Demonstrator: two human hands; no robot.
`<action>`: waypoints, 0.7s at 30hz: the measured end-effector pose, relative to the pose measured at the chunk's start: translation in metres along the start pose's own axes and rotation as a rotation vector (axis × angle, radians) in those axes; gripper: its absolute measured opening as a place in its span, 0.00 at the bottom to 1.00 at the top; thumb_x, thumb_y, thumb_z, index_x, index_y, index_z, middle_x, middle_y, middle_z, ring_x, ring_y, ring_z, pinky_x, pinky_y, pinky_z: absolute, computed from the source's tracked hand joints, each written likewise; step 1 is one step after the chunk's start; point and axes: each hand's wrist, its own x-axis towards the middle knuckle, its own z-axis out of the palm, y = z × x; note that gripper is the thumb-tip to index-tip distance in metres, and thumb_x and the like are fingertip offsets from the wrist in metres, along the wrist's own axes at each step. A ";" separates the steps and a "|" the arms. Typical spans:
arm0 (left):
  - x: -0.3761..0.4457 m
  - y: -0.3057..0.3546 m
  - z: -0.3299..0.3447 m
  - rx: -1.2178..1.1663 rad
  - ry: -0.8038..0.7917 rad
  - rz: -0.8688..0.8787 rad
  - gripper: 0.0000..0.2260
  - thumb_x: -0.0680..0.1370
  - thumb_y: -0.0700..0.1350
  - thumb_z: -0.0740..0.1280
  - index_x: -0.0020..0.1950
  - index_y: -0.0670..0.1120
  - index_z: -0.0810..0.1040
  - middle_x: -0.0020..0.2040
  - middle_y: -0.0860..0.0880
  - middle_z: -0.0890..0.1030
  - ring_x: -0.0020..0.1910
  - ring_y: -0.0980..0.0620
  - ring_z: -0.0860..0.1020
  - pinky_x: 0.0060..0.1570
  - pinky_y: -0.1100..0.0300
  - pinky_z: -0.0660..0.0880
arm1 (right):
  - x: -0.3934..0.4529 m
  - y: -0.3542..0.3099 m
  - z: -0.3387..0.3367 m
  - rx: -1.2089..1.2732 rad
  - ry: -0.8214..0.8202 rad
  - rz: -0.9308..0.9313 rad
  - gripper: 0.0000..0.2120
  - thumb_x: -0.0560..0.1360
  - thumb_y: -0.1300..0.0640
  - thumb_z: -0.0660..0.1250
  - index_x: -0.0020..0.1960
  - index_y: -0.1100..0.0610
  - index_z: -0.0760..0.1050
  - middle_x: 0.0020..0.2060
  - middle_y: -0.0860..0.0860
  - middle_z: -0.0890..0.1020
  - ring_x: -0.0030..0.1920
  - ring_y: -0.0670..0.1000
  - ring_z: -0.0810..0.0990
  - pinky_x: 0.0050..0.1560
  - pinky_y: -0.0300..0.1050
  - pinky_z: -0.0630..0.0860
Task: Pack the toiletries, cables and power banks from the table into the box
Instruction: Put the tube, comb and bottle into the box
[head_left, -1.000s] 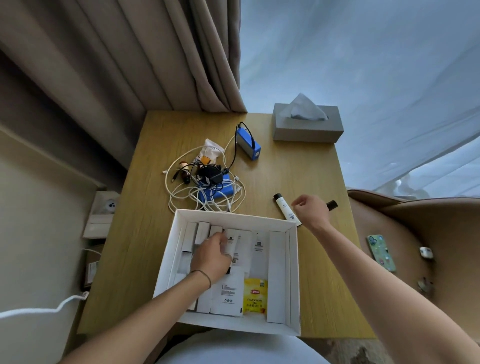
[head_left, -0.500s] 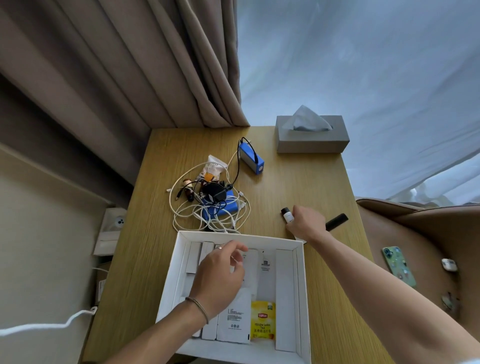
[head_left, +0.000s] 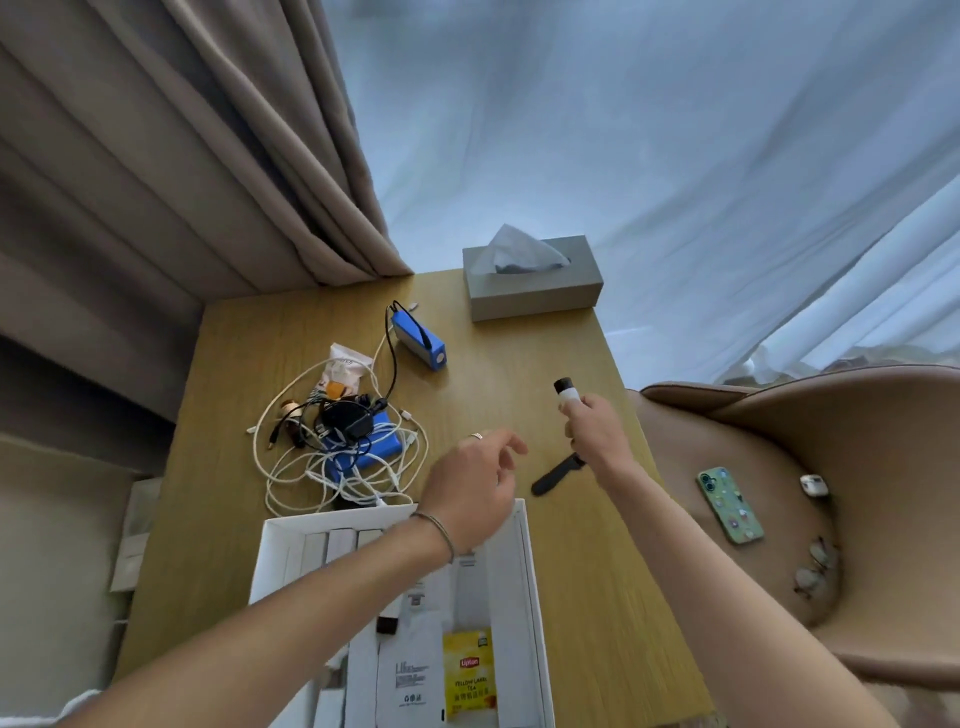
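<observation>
Head view: right hand (head_left: 597, 431) clamped around a small white tube (head_left: 566, 396), black cap up, lifted above the table (head_left: 519, 374) right of the white box (head_left: 524, 571). Left hand (head_left: 472, 488) over the box's far edge, fingers relaxed, holding nothing. Farther left, tangled white cables (head_left: 332, 467) over a blue power bank (head_left: 371, 454).

Grey tissue box (head_left: 535, 291) at far edge of wooden table (head_left: 519, 374), one tissue sticking up from its slot. Beige curtain (head_left: 182, 156) hangs behind table at left; sheer white curtain (head_left: 649, 156) at right. Tan chair (head_left: 831, 467) beside table on right; on its seat a green-cased phone (head_left: 730, 505), a small white earbud case (head_left: 813, 485) and a few small pale items, unclear.
</observation>
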 end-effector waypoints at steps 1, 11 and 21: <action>0.013 0.004 0.006 0.018 -0.038 -0.014 0.11 0.78 0.42 0.62 0.57 0.55 0.77 0.46 0.55 0.79 0.42 0.57 0.78 0.41 0.56 0.80 | -0.002 0.000 -0.011 0.036 0.023 0.009 0.07 0.78 0.56 0.61 0.44 0.57 0.72 0.34 0.52 0.72 0.33 0.51 0.69 0.33 0.47 0.65; 0.120 0.016 0.080 0.174 -0.230 -0.282 0.07 0.79 0.47 0.66 0.56 0.50 0.78 0.46 0.51 0.80 0.44 0.51 0.79 0.47 0.54 0.80 | -0.021 0.017 -0.068 0.341 0.137 0.157 0.07 0.80 0.56 0.62 0.49 0.59 0.76 0.32 0.52 0.74 0.27 0.47 0.68 0.25 0.39 0.65; 0.143 0.024 0.154 0.536 -0.250 -0.232 0.25 0.74 0.65 0.68 0.61 0.48 0.72 0.56 0.46 0.79 0.56 0.45 0.77 0.50 0.51 0.70 | -0.036 0.045 -0.089 0.348 0.126 0.171 0.07 0.78 0.54 0.66 0.43 0.55 0.76 0.33 0.51 0.77 0.29 0.48 0.70 0.28 0.39 0.68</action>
